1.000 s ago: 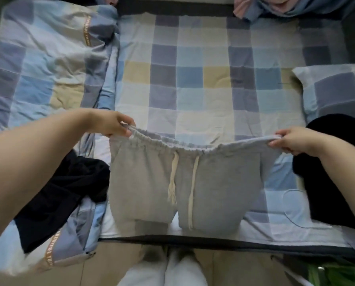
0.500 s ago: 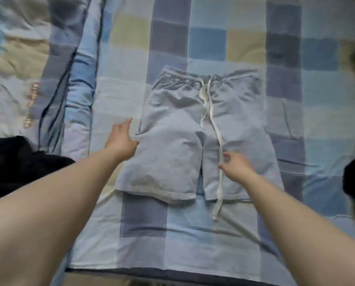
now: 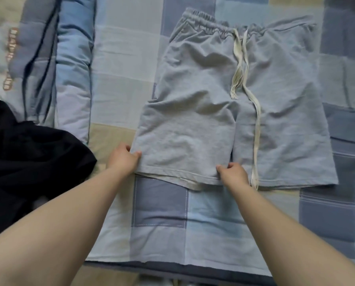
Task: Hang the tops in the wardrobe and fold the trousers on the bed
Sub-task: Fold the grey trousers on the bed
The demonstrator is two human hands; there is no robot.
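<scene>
Item: grey shorts [image 3: 224,104]. We found them laid flat and face up on the checked bed sheet [image 3: 162,213], waistband at the far end, both leg hems toward us, some creases across the front. A pale drawstring [image 3: 253,112] ran from the waistband down over the right leg, its longer end reaching past the hem.

Left hand [image 3: 123,159]: we had it at the outer corner of the left leg's hem, fingers curled and thumb on top, pinching the cloth. The forearm reached in straight from the lower left.

Right hand [image 3: 232,174]: we had it at the inner corner of the same leg's hem, beside the gap between the legs, fingers curled round the edge and gripping it. The forearm came in from the lower right. Between the two hands the hem lay slightly lifted, with its pale underside showing.

Surroundings: a black garment [image 3: 27,162] lay bunched at the left, near the left forearm and apart from the shorts. Beyond it lay a checked quilt [image 3: 48,58], rumpled along the left side of the bed.
</scene>
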